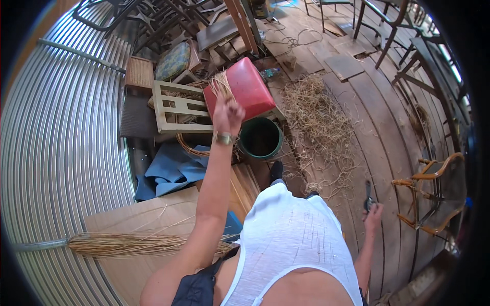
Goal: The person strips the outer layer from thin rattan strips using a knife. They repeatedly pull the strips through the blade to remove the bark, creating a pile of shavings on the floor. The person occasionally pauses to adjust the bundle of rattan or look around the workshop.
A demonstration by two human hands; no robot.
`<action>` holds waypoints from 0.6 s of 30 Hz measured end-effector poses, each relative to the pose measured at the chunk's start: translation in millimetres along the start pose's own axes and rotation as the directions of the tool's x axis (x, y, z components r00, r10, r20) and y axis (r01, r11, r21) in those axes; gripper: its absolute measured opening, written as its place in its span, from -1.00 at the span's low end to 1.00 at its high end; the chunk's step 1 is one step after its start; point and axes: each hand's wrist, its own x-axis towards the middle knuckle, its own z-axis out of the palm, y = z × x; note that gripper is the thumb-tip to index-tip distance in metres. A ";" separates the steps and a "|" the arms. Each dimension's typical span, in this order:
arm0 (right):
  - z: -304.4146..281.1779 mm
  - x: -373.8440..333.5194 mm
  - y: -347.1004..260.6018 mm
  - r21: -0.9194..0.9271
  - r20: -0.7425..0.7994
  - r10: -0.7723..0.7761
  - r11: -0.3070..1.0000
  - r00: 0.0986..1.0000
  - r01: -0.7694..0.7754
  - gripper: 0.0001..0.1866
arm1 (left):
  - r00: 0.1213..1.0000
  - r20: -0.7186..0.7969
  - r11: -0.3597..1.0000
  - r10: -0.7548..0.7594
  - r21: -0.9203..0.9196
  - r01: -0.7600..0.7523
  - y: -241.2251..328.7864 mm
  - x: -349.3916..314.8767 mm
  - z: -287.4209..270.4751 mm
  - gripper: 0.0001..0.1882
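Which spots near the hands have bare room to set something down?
Bare: the brown plank floor between the tangled straw-coloured fibre pile and the curved brown wooden chair; also the red padded seat, right of the pale strands in the left hand. Crowded: the upper left, with jumbled dark chair frames, and the fibre pile itself.
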 end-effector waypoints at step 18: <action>64.6 -50.8 -77.0 -0.132 0.473 -0.029 0.986 0.880 0.103 -0.86 | 0.328 -0.566 -0.478 -0.757 0.821 0.313 -148.3 -183.0 -113.4 -0.53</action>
